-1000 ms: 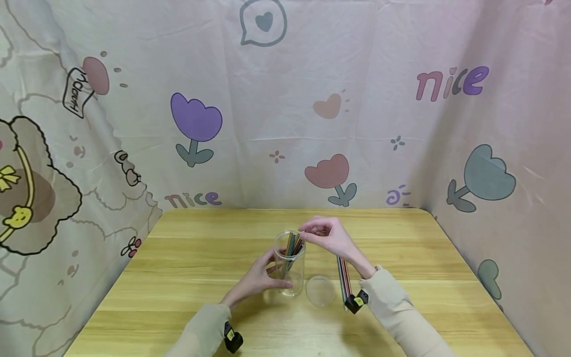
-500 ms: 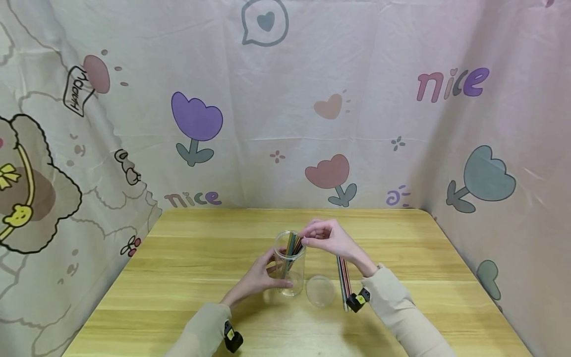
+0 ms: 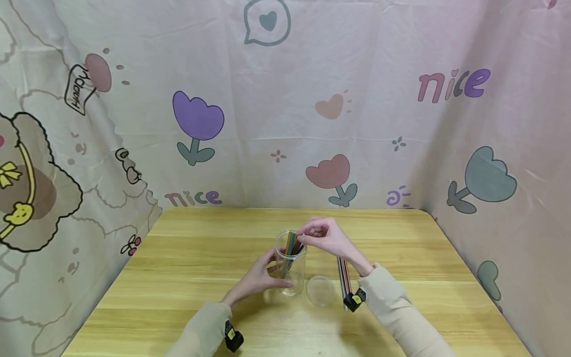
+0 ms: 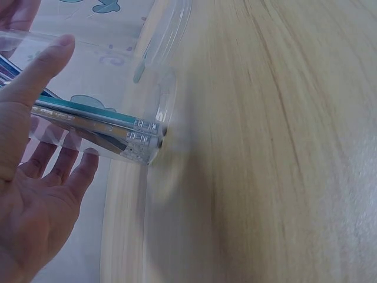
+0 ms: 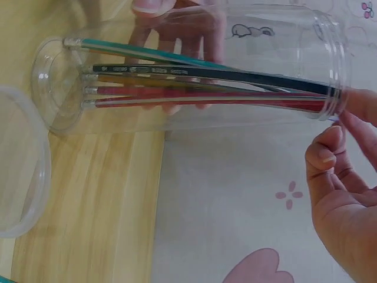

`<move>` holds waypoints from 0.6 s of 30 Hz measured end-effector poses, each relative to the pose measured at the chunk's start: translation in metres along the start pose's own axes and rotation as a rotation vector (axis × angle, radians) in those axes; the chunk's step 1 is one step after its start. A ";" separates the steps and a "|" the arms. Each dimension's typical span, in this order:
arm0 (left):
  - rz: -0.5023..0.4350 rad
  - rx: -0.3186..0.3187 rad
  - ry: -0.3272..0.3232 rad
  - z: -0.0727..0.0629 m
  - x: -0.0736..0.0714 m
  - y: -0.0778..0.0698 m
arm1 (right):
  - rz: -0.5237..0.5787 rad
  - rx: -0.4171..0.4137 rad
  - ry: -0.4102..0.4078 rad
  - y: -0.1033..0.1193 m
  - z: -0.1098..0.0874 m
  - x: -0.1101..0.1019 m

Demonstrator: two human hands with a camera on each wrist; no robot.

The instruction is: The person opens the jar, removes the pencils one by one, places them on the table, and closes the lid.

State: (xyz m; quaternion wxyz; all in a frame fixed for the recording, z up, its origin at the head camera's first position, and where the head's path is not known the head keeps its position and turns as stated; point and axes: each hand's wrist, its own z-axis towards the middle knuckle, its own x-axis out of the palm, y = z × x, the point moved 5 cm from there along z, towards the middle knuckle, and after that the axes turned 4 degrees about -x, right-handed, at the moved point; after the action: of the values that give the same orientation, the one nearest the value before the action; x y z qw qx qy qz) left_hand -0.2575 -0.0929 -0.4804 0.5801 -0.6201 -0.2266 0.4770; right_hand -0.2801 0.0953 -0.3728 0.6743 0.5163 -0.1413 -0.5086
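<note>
A clear plastic jar with a round mouth stands on the table, several pencils leaning inside it, eraser ends down. My left hand holds the jar from the left side, thumb in front and fingers behind; its fingers show through the wall in the left wrist view. At the jar's mouth is my right hand, thumb and forefinger pinching the upper end of a red pencil. The fingertips partly hide that end. A clear round lid lies just right of the jar.
More pencils lie side by side on the wooden table, right of the lid and partly under my right wrist. A printed cloth hangs behind the table and along both sides.
My right hand dips slightly at the jar's mouth and comes back up, shifting a little left. The left hand and jar stay in place.
</note>
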 end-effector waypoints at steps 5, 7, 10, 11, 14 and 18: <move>-0.003 -0.001 0.004 0.000 0.000 0.001 | -0.045 -0.016 -0.031 0.000 0.001 0.002; -0.002 -0.003 0.005 0.000 0.000 0.001 | -0.052 -0.013 -0.039 0.001 0.001 0.002; -0.001 -0.008 0.003 0.000 0.000 0.001 | -0.071 -0.018 -0.043 0.002 0.001 0.003; -0.002 -0.010 0.003 0.000 0.000 0.001 | -0.080 -0.017 -0.044 0.003 0.002 0.003; -0.004 -0.013 -0.001 0.000 0.000 0.001 | -0.110 -0.017 -0.046 0.004 0.003 0.003; -0.004 -0.010 0.000 0.000 0.000 0.000 | -0.147 -0.012 -0.044 0.004 0.006 0.002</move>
State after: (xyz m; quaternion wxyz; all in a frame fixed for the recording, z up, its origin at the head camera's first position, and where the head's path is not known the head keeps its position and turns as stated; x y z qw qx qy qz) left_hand -0.2573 -0.0931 -0.4807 0.5780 -0.6227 -0.2303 0.4745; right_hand -0.2812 0.0901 -0.3678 0.6349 0.5099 -0.1148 -0.5690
